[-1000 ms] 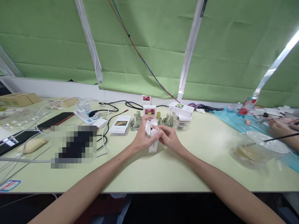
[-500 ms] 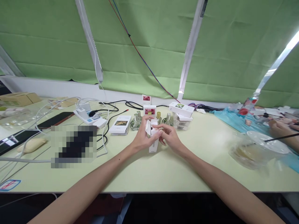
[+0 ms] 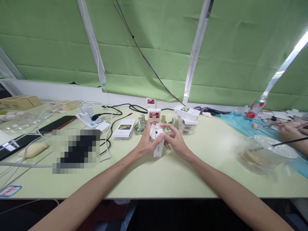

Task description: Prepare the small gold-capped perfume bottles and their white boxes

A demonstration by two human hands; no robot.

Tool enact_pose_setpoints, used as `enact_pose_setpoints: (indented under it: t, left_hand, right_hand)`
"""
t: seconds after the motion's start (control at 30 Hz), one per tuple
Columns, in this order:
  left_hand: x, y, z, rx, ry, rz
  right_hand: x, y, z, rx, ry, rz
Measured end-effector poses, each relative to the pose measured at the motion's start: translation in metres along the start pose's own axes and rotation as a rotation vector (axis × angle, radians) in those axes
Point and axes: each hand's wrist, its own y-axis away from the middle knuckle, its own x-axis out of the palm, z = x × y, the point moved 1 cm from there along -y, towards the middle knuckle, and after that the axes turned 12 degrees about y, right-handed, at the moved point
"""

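A small white carton stands upright on the table in front of me, its top end open with flaps raised. My left hand is wrapped round its left side, thumb across the near top edge. At the upper right edge and flap, the fingers of my right hand are bent and hold on. Something small and dark shows inside the opening, too small to name. Just behind my hands are glass perfume bottles with silver caps and gold caps, partly hidden by the fingers.
Flat white box lies to the left, stacked white boxes to the right. A power strip, cables and phones fill the left side. At right are a lidded plastic container, blue plastic sheet and another person's hand.
My right fingers have shifted slightly on the carton's top, and the opening shows more clearly. The carton and my left hand have stayed in place.
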Motion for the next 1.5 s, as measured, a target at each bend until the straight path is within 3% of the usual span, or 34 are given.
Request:
enact_pose_setpoints:
  t: [1.5]
  left_hand:
    - [-0.0014, -0.0032, 0.0002, 0.036, -0.037, -0.022]
  right_hand:
    - [0.0024, -0.0032, -0.005, 0.024, -0.087, 0.022]
